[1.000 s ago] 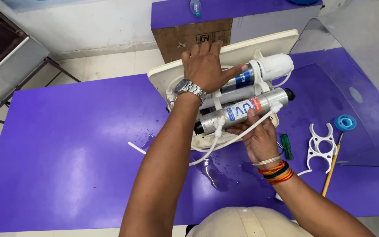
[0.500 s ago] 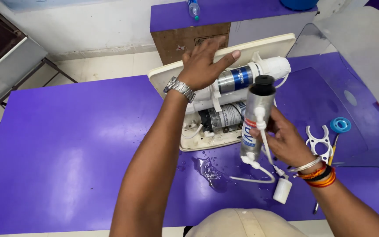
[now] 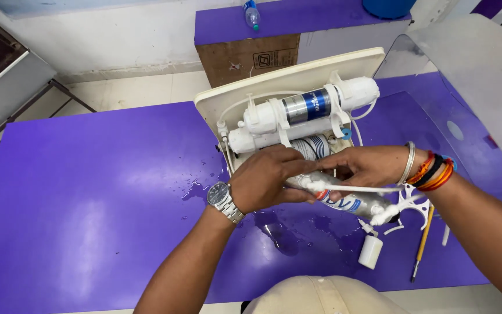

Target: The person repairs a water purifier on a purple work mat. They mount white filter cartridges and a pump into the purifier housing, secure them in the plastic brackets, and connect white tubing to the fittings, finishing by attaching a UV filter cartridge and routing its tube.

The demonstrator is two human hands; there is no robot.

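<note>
Two hands (image 3: pixel 274 183) (image 3: pixel 367 166), one metal cylinder (image 3: pixel 350 202), one bottle (image 3: pixel 252 14), one pencil (image 3: pixel 422 244).

Bright, even light from overhead. Pale glare sits on the wet purple table (image 3: pixel 88 192), with soft shadows below the arms. Edges bend slightly.

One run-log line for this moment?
left hand grips silver cylinder | right hand holds cylinder, white tubing | filter unit behind | water on purple table

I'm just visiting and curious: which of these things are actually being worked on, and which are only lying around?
In hand:
left hand and right hand on the silver cylinder
white tubing
filter assembly

Lying about:
yellow-handled tool
white clip bracket
plastic bottle
clear cover
</note>
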